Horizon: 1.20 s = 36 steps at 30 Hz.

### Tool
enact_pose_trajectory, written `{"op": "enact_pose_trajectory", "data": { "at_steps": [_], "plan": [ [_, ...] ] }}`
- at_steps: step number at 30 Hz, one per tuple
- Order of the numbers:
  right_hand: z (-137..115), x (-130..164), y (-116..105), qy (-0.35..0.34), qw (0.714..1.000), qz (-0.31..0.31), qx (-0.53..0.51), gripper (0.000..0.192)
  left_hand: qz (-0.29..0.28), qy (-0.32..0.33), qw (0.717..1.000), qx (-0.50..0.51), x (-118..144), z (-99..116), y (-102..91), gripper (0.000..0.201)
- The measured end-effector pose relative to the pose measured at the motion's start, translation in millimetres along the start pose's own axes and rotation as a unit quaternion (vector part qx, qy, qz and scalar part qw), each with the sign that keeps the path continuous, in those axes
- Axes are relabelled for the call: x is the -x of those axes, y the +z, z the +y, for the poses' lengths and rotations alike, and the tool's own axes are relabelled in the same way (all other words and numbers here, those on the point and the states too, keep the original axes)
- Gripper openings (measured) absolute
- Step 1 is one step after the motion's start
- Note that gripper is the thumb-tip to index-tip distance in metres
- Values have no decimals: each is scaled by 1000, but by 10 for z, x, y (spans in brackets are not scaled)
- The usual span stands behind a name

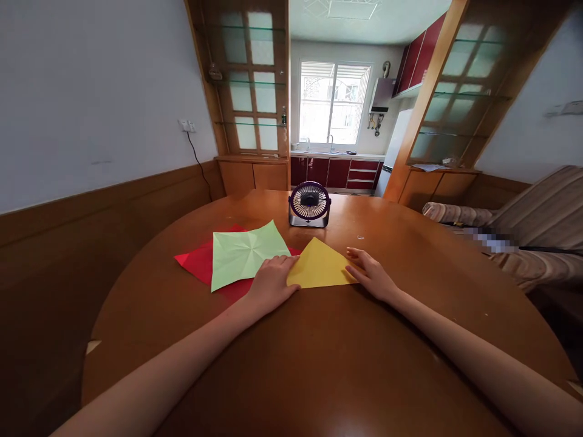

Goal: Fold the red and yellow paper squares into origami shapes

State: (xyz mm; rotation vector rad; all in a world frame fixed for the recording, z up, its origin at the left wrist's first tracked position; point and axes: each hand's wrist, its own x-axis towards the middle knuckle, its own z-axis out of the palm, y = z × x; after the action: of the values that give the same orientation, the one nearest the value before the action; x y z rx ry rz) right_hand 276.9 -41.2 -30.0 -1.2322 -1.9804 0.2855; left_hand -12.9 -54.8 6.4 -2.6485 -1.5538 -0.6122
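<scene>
A yellow paper (pixel 319 267), folded to a triangle, is shown lying flat on a round wooden table (pixel 319 364), just ahead of the person at 12 o'clock. The left hand (pixel 272 281) is laid flat, palm down and fingers spread, on the triangle's corner at 9 o'clock; nothing is gripped. The right hand (pixel 371 274) is likewise open, its fingertips pressed on the corner at 3 o'clock. The triangle's apex is pointed to 12 o'clock, toward a small desk fan (pixel 310 204) standing near it.

At 10 o'clock from the yellow paper, a creased green paper (pixel 246 252) is seen lying on a red paper (pixel 198 262); the left hand partly overlaps both.

The yellow paper is judged very light, thin and limp, easily creased or torn, and liable to slide on the polished tabletop or to be lifted by a draught. It is best pinned flat with the finger pads near its corners, as shown, and lifted by pinching a free edge or corner between thumb and forefinger; the folded edge is judged the stiffer place to hold.
</scene>
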Motion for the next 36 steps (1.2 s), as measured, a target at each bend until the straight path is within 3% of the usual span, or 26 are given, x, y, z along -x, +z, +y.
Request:
{"op": "enact_pose_trajectory", "data": {
  "at_steps": [5,9,12,15,19,22,24,29,32,36],
  "plan": [
    [-42,-30,-14,19,997,43,-53,44,35,61,997,-45,24,22,-5,64],
    [-50,37,-82,31,993,55,-99,48,55,75,996,-15,19,9,5,59],
    [-68,91,-132,41,983,41,-176,45,79,57,993,72,12,4,-6,43],
    [-111,131,-190,39,966,-15,-253,30,95,56,975,195,4,2,-45,22],
    [-163,149,-270,3,941,-79,-328,43,97,72,943,311,-19,-45,-114,23],
    [-183,144,-320,-35,951,-162,-260,40,52,138,936,320,-47,-141,-139,17],
    [-196,142,-332,-71,958,-213,-178,36,31,189,943,273,-60,-213,-133,15],
    [-226,148,-294,-138,963,-233,-5,37,-18,296,951,88,0,-305,-95,20],
    [-205,148,-278,-138,963,-229,36,38,-49,316,946,55,82,-299,-96,31],
    [-126,168,-308,-132,962,-238,9,39,-93,286,951,67,147,-282,-119,35]
  ]
}}
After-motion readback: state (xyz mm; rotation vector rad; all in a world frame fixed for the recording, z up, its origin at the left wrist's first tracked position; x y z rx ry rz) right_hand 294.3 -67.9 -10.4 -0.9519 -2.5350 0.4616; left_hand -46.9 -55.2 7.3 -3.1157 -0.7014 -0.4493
